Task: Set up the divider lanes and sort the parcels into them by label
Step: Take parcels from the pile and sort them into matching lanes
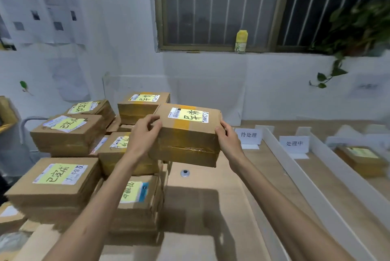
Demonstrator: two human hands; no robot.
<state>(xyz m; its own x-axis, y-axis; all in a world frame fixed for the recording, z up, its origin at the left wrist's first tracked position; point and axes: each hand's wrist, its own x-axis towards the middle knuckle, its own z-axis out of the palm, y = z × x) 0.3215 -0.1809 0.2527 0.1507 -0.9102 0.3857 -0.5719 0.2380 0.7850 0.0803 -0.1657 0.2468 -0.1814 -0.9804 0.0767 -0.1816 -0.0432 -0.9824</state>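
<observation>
You hold one cardboard parcel (pixel 187 140) in the air above the wooden table (pixel 202 208), near the centre of the view. Your left hand (pixel 145 132) clamps its left end, at 9 o'clock of the box, with the fingers over the top edge. Your right hand (pixel 226 136) clamps the right end, at 3 o'clock. The yellow label (pixel 191 115) on its top faces up. At 9 o'clock from the parcel is the stack of other parcels (pixel 63 178), each with a yellow label. At 3 o'clock are the white dividers (pixel 295 167), which run across the table and make lanes. Two white sign cards (pixel 249 135) stand at the far ends of the lanes. One parcel (pixel 360 160) already lies in the lane at the far right.
</observation>
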